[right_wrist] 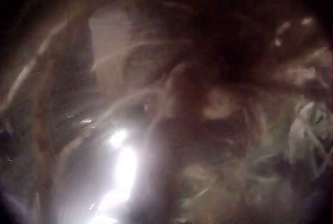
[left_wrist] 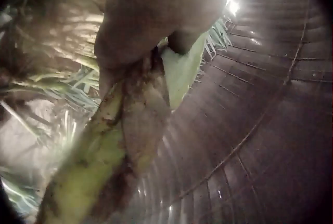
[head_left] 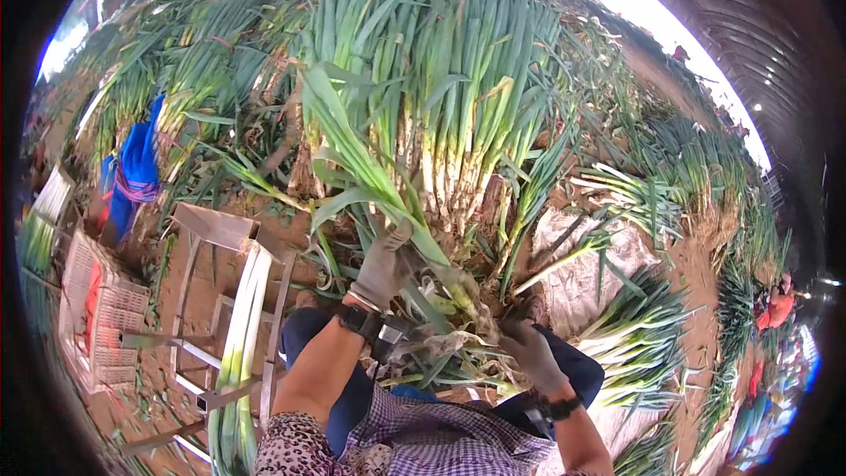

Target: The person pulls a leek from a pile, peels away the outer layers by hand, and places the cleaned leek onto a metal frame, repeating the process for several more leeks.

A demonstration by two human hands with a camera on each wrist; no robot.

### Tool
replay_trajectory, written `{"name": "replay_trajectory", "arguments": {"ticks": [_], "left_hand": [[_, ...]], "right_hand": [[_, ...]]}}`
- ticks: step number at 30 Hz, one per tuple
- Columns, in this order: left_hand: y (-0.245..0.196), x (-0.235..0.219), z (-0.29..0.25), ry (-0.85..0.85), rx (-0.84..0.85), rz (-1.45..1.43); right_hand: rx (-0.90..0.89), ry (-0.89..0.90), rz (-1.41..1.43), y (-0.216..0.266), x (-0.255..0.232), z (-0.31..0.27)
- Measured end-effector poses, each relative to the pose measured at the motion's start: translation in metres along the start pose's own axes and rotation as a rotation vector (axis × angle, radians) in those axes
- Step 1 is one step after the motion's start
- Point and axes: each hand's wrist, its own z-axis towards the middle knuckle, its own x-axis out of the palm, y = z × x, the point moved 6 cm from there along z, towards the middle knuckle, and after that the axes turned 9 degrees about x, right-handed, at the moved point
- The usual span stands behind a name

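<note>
My gloved left hand (head_left: 383,266) grips a large green onion (head_left: 432,247) around its stalk. The leaves fan up and to the left, while the root end slants down between the knees. Close up in the left wrist view, the onion's lower stalk (left_wrist: 99,167) has brown, withered outer skin below the hand (left_wrist: 156,21). My gloved right hand (head_left: 535,357) is beside the root end, near loose, pale strips of dry skin (head_left: 480,322). Its fingertips are partly hidden, and I cannot tell whether they pinch a strip. Blur covers most of the right wrist view, where thin root-like strands (right_wrist: 125,99) cross.
A big heap of unpeeled green onions (head_left: 458,97) stands ahead. Whitish stalks lie across a metal rack (head_left: 198,366) on the left, beside a wicker-like basket (head_left: 101,317). On the right, peeled onions (head_left: 630,344) are piled near a pale sack (head_left: 582,278).
</note>
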Motion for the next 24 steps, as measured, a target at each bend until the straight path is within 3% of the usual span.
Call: {"name": "replay_trajectory", "arguments": {"ticks": [2,4,8,10,11,12,13,15,16,18,20,22,24], "left_hand": [[-0.022,0.005,-0.008,-0.015,0.155,0.082],[-0.038,0.005,-0.013,-0.045,0.298,0.229],[-0.082,-0.032,-0.015,-0.16,0.384,0.466],[-0.084,-0.058,-0.015,-0.153,0.436,0.709],[-0.088,-0.051,-0.018,-0.204,0.458,0.743],[-0.093,-0.044,-0.024,-0.256,0.476,0.774],[-0.088,-0.039,-0.028,-0.255,0.277,0.529],[-0.083,-0.054,-0.026,-0.24,0.247,0.45],[-0.082,-0.059,-0.025,-0.229,0.234,0.413],[-0.085,-0.06,-0.03,-0.241,0.234,0.453],[-0.092,-0.061,-0.026,-0.176,0.32,0.397],[-0.104,-0.052,-0.023,-0.174,0.33,0.356],[-0.101,-0.051,-0.022,-0.137,0.245,0.362]], "right_hand": [[-0.596,-0.284,-0.09,0.098,0.01,0.02],[-0.597,-0.474,-0.08,0.148,0.042,0.054],[-0.398,-0.099,0.496,0.158,0.097,0.136],[-0.204,0.083,0.887,0.137,0.131,0.159],[0.003,0.079,0.984,0.128,0.142,0.158],[-0.165,0.057,0.899,0.114,0.15,0.167],[-0.332,0.036,0.813,0.082,0.164,0.189],[-0.175,0.044,0.731,0.017,0.181,0.208],[0.144,0.069,0.723,-0.017,0.183,0.211],[0.103,0.049,-0.482,-0.041,0.157,0.2],[0.042,-0.169,-0.832,-0.089,0.142,0.187],[-0.031,-0.22,-0.75,-0.094,0.12,0.183],[-0.138,-0.233,-0.247,-0.021,0.091,0.165]]}}
